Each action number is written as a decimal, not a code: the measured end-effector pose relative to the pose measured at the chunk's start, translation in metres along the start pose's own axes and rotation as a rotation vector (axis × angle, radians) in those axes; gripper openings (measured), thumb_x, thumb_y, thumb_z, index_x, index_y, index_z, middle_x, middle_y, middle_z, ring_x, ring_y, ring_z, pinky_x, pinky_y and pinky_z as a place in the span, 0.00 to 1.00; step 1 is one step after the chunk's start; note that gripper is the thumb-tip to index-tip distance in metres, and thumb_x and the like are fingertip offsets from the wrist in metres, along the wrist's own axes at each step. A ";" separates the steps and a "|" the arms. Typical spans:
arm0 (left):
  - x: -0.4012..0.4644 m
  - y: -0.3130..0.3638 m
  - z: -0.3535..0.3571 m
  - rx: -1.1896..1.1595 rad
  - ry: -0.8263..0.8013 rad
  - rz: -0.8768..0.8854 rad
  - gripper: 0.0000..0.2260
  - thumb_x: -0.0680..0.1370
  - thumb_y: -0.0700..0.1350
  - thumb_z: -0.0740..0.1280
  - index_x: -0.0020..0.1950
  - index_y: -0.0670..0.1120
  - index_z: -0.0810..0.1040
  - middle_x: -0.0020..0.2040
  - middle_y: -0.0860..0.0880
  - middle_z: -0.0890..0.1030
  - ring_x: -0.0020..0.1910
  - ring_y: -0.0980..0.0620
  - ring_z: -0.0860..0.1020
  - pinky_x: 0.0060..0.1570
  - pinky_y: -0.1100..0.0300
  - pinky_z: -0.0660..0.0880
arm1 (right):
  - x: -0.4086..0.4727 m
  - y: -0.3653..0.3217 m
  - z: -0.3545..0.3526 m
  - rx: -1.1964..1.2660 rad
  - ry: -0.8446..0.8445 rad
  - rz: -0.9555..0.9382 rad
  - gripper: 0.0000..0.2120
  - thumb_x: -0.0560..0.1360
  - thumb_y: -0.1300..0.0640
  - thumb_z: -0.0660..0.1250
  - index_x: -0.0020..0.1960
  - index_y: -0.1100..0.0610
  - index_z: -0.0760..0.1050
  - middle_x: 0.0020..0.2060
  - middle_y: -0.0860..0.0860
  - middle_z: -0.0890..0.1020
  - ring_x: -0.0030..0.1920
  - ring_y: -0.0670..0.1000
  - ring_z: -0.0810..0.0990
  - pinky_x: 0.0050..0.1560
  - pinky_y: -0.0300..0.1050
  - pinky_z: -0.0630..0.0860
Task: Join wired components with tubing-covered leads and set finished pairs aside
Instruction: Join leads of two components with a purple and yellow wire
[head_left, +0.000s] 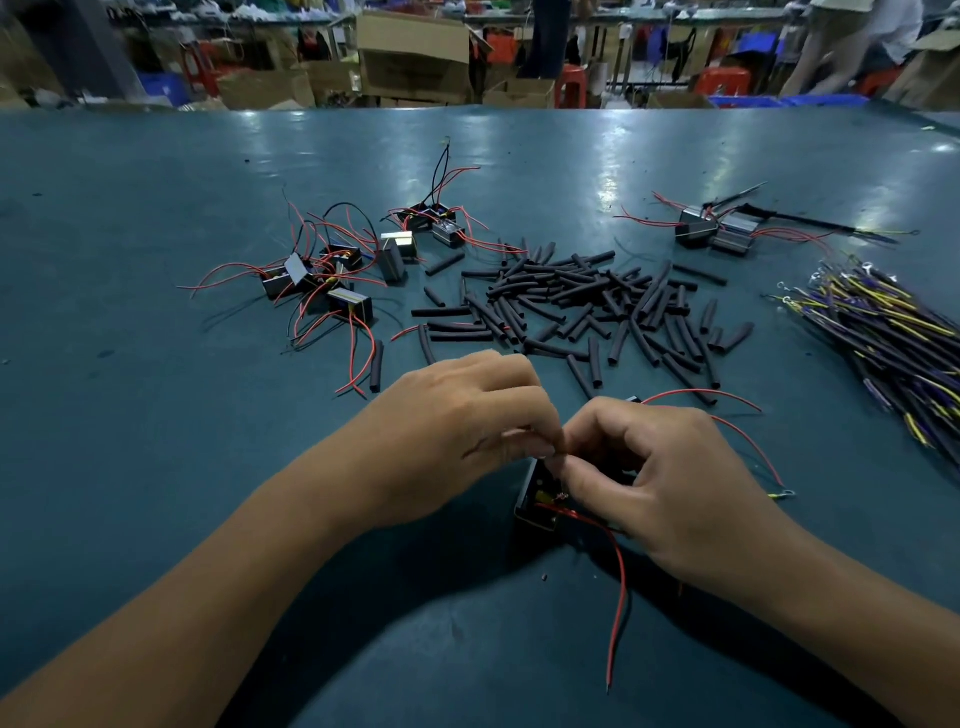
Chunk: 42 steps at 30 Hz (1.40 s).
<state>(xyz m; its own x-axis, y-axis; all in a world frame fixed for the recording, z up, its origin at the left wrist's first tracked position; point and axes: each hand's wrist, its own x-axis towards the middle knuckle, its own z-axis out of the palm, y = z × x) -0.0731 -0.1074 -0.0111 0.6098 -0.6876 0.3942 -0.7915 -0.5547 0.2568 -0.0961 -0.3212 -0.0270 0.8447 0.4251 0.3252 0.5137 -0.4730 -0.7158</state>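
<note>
At lower centre, the left hand (467, 436) and right hand (660, 478) both pinch fine leads above a black component (537, 501) on the table (156, 415). The joining step looks underway; next probably needs tubing (571, 301) from mid-frame.

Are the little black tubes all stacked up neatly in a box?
No, the black tubes lie scattered loose on the green table, beyond both hands, with no box around them.

Teal table (156, 467) bears tubing pieces (576, 306), components (322, 280), leads (883, 332).
</note>
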 end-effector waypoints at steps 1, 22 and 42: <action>0.000 0.001 0.001 -0.036 -0.027 -0.038 0.07 0.82 0.50 0.63 0.51 0.50 0.79 0.47 0.56 0.75 0.46 0.55 0.73 0.45 0.53 0.74 | 0.000 0.000 0.000 0.000 0.001 -0.003 0.05 0.75 0.60 0.73 0.42 0.52 0.80 0.32 0.44 0.82 0.33 0.47 0.80 0.35 0.40 0.74; -0.007 -0.008 -0.011 -0.116 0.022 -0.025 0.07 0.76 0.42 0.73 0.53 0.50 0.83 0.49 0.54 0.77 0.47 0.54 0.76 0.45 0.59 0.74 | 0.000 0.001 0.001 -0.004 0.005 -0.007 0.05 0.75 0.57 0.72 0.42 0.50 0.79 0.33 0.43 0.82 0.34 0.46 0.81 0.35 0.36 0.74; -0.004 -0.009 -0.003 0.026 0.040 0.055 0.09 0.80 0.50 0.66 0.49 0.49 0.85 0.46 0.53 0.79 0.43 0.49 0.74 0.36 0.48 0.74 | 0.001 -0.001 0.001 -0.003 0.001 -0.006 0.06 0.75 0.60 0.73 0.41 0.51 0.79 0.32 0.44 0.81 0.33 0.47 0.80 0.35 0.36 0.74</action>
<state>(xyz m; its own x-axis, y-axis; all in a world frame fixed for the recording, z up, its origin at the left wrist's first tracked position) -0.0688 -0.0980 -0.0119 0.5632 -0.6984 0.4416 -0.8218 -0.5292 0.2111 -0.0960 -0.3198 -0.0266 0.8418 0.4269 0.3303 0.5192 -0.4728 -0.7120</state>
